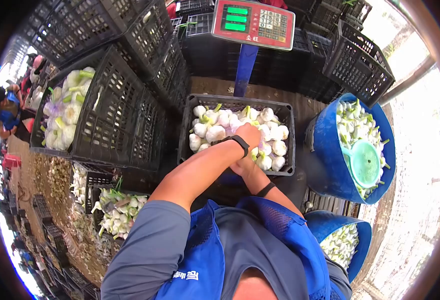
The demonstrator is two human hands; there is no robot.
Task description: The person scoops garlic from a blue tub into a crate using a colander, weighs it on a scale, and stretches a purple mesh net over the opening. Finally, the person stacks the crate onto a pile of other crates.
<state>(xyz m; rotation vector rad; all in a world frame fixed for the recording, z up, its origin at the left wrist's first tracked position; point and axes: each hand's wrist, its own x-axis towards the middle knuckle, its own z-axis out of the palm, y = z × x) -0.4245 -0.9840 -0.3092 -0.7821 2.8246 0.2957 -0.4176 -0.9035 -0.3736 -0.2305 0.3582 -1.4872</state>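
A black crate (292,135) full of white garlic bulbs (216,133) stands in the middle. My left hand (249,134), with a dark band at its wrist, is over the bulbs near the crate's centre; its fingers are mostly hidden. Just below it, at the crate's near side, my right hand (241,165) is partly covered by my left forearm, so its fingers and anything in them do not show. Beyond the crate a red scale display (254,24) with green readouts sits on a blue post (245,67).
Stacked black crates (120,110) rise at the left, one holding garlic. Two blue tubs (322,145) of garlic stand at the right, the farther with a green scoop (364,164). An empty-looking crate (360,62) leans at upper right. A person (9,107) is at far left.
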